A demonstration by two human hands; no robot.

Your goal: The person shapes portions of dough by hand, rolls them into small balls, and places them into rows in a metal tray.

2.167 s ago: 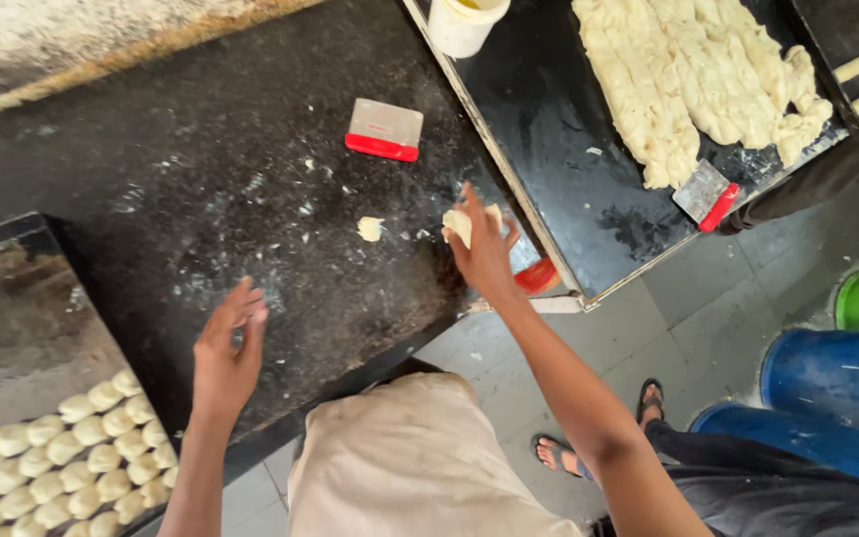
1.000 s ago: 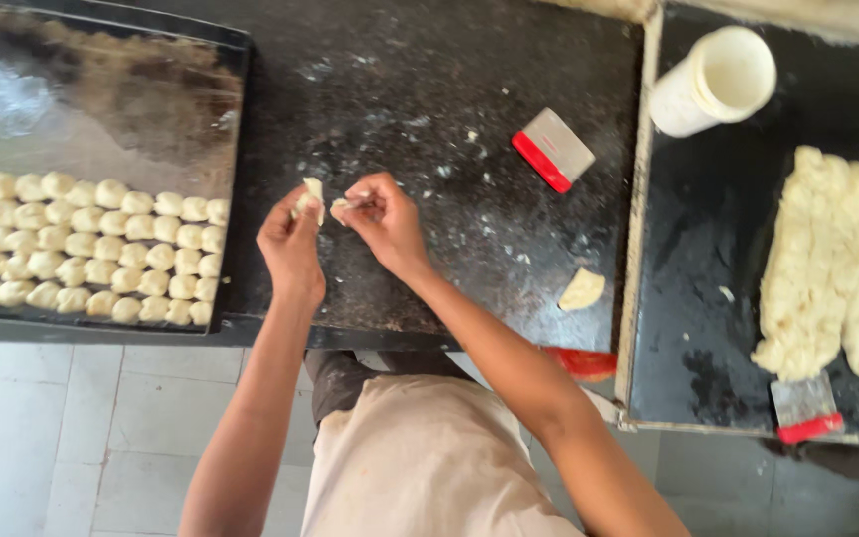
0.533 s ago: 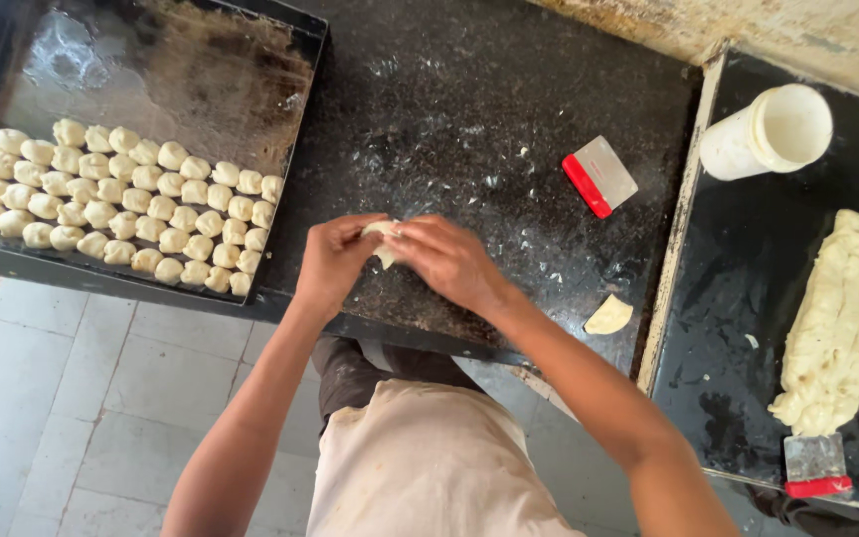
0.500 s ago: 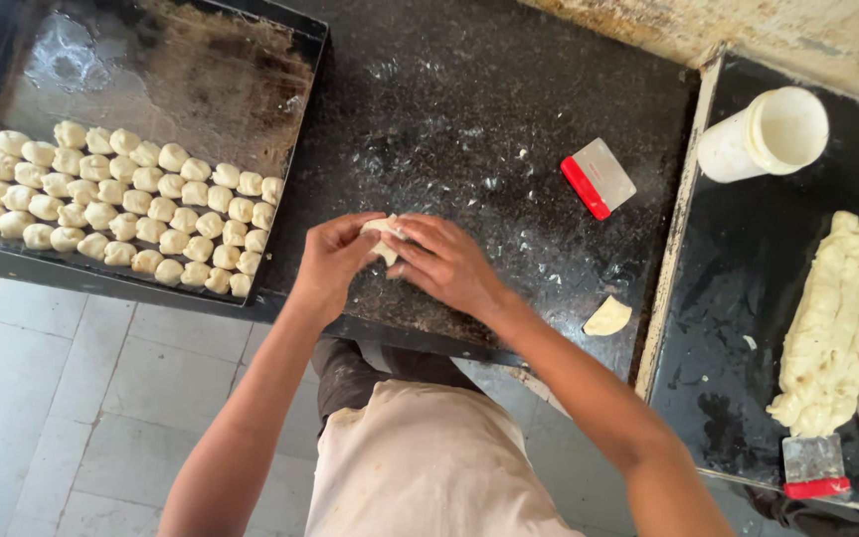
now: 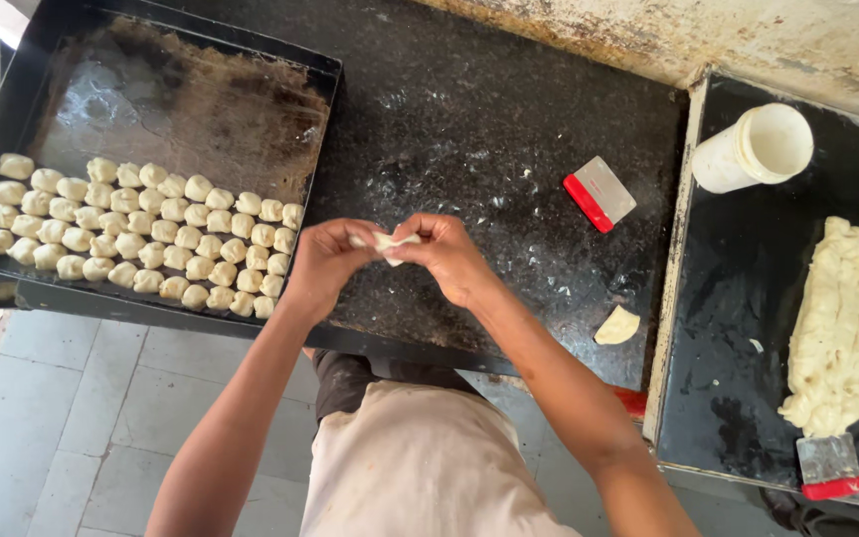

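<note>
Both hands are meeting over the front edge of the black stone counter [image 5: 469, 109], and together they are pinching one small piece of dough [image 5: 387, 242] between their fingertips. The left hand [image 5: 328, 261] is gripping its left end, the right hand [image 5: 446, 257] is gripping its right end, and the piece is sitting stretched across the narrow gap between them, held just above the counter rather than resting on it. To the left, one black baking tray [image 5: 12, 109] is holding shaped dough balls [image 5: 141, 237] in four rough rows; they are too many and too tightly packed to count exactly, though several dozen are showing. One further small dough piece [image 5: 617, 325] is lying on the counter to the right of the right hand, well apart from it. Two red-handled scrapers are showing: one scraper [image 5: 600, 193] is lying on the counter beyond the hands, and a second scraper [image 5: 830, 463] is resting on the dark tray [image 5: 738, 328] at the right. That tray is also carrying one white cup [image 5: 754, 150] and one large mass of dough [image 5: 847, 328].
</note>
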